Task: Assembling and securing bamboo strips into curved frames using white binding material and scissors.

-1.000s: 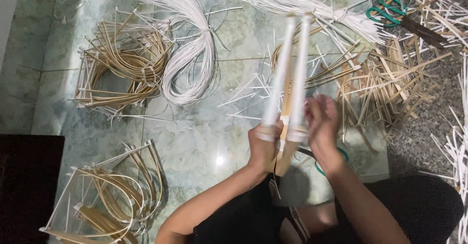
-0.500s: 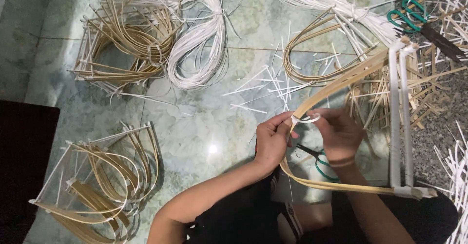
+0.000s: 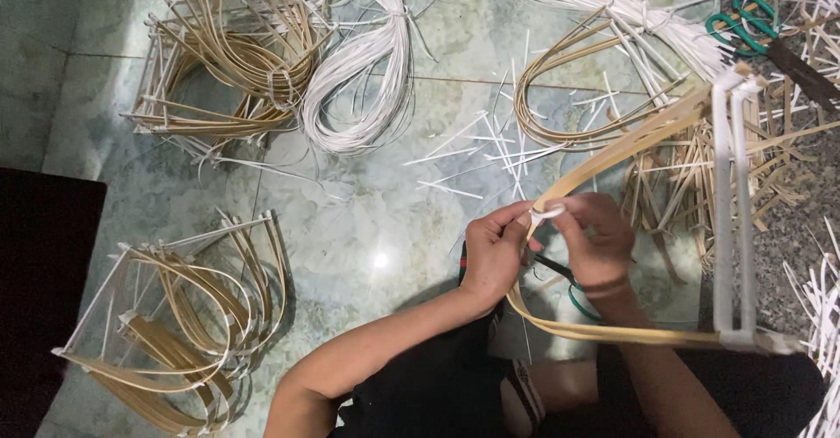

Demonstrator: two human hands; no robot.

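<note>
Pinching a thin white strip (image 3: 547, 214) between both hands, left hand (image 3: 494, 250) and right hand (image 3: 599, 241) closed on it, a person apparently binds it around the curved bamboo frame (image 3: 612, 154). Finished frames (image 3: 188, 315) lie left of that frame on the floor (image 3: 367, 228); green scissors (image 3: 744, 22) above.

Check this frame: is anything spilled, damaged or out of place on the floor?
Nothing looks damaged. Loose white strip offcuts lie scattered over the tiled floor beyond both hands, and green-handled scissors sit among the cane scraps at top right. It reads as working litter.
</note>
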